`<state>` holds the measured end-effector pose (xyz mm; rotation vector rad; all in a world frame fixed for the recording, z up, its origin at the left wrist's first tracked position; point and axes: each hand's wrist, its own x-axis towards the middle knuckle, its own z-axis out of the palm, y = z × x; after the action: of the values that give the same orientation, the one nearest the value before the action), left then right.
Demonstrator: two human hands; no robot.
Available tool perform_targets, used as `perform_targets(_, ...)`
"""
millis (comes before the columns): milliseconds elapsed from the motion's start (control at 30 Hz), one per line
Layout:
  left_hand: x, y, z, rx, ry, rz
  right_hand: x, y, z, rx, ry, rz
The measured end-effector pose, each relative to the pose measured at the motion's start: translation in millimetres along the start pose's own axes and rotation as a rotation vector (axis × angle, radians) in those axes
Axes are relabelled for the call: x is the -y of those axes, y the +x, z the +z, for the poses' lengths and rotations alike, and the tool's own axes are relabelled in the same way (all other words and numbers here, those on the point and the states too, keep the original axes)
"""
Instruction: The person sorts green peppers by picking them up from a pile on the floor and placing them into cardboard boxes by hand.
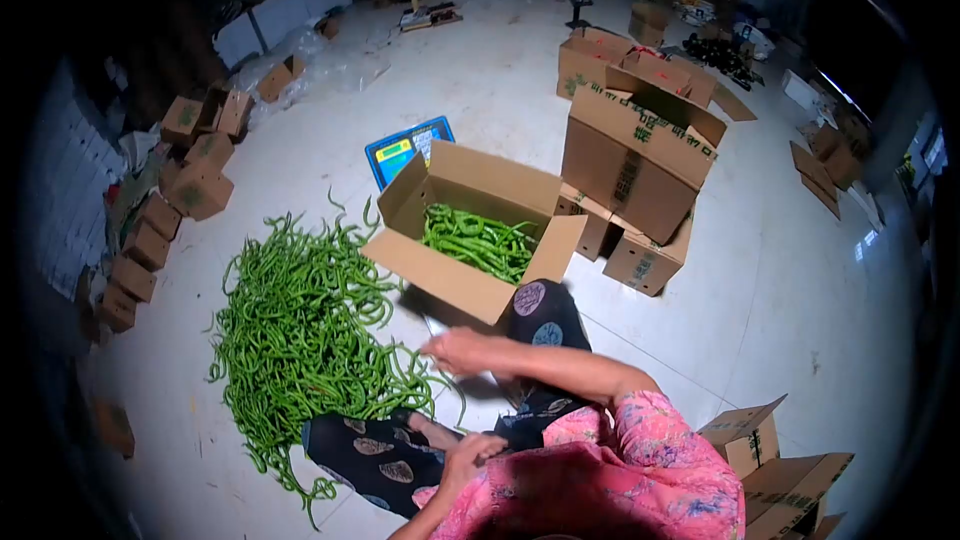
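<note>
A large heap of long green peppers (pixel 300 325) lies on the floor at the left. Beside it stands an open cardboard box (pixel 450 280) with green peppers (pixel 480 242) inside and its flaps spread. My right hand (pixel 458 351) is at the right edge of the heap, in front of the box; its fingers are curled and blurred, and whether they hold a pepper is unclear. Low in the view, my left hand (pixel 472 455) rests near my lap by the patterned trousers, its fingers too indistinct to read.
A blue scale display (pixel 410 148) sits behind the box. Stacked cardboard boxes (pixel 635 165) stand to the right, more boxes (pixel 200 188) line the left, and open cartons (pixel 790 485) are at the lower right. Plastic sheeting (pixel 320 65) lies farther back.
</note>
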<state>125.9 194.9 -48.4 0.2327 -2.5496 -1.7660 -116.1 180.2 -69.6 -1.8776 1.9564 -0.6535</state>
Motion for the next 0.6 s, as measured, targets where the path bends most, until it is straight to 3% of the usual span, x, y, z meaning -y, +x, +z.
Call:
perform_targets(100,17.7,-11.9,0.0,0.078,0.035,0.302,9.1,-37.6,21.6,0.085,0.161,-0.029)
perform_targets(167,-0.6,-14.1,-8.7,0.167,0.073,0.28,5.9,-60.5,46.6,0.053,0.178,-0.062)
perform_targets(233,-6.6,-16.5,-13.1,0.243,0.156,0.33,38.9,-87.1,15.8,0.1,0.236,0.072)
perform_targets(300,-5.9,-18.4,-13.6,0.309,-0.022,0.287,39.4,-101.4,26.3,0.018,0.254,0.026)
perform_targets(400,-9.6,-14.0,-15.7,0.362,0.024,0.286,52.1,-119.3,17.4,0.013,0.261,0.052)
perform_targets(533,-12.1,-8.9,-15.5,0.354,0.138,0.279,74.3,-135.7,2.9,-0.091,0.377,-0.143)
perform_targets(600,-14.5,-7.1,-14.0,0.315,0.212,0.264,89.4,-142.5,-13.6,0.041,0.419,-0.152)
